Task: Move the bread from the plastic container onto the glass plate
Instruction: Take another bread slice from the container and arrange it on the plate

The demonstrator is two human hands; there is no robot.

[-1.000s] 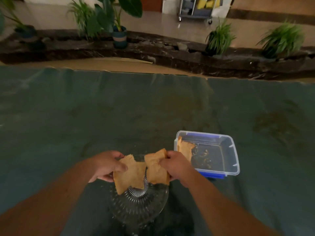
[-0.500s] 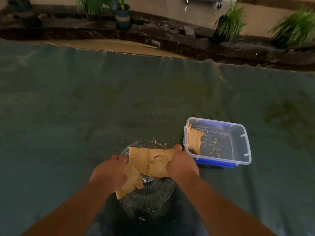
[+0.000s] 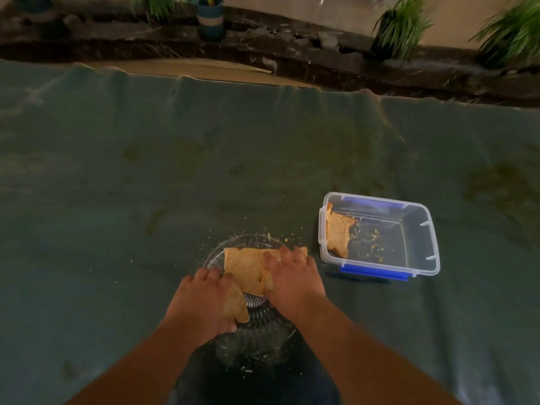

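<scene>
1. observed glass plate (image 3: pixel 214 254) on green cloth (image 3: pixel 146 171), near edge, directly in front of the body.
2. noted left hand (image 3: pixel 201 302) at the plate's left side, fingers curled onto a small torn bread piece (image 3: pixel 236 308) that lay over the plate's ribbed centre; thumb hidden, so true pinch versus press could not be told.
3. noted right hand (image 3: pixel 295 280) palm down, fingers spread and flat on the right part of a larger bread slice (image 3: pixel 245 268); slice lay across the far half of the plate, touching the small piece.
4. recorded plastic container (image 3: pixel 426 229) just right of the plate, apart from it, lid off, blue clip (image 3: pixel 374 273) on the near side.
5. recorded one remaining bread piece (image 3: pixel 339 232) leaning against the container's left wall; crumbs (image 3: pixel 368 239) scattered on its floor.
6. saw more crumbs on cloth beyond the plate's far rim.
7. background: potted plants (image 3: pixel 400 24) along a dark ledge (image 3: pixel 263 51), blurred.
</scene>
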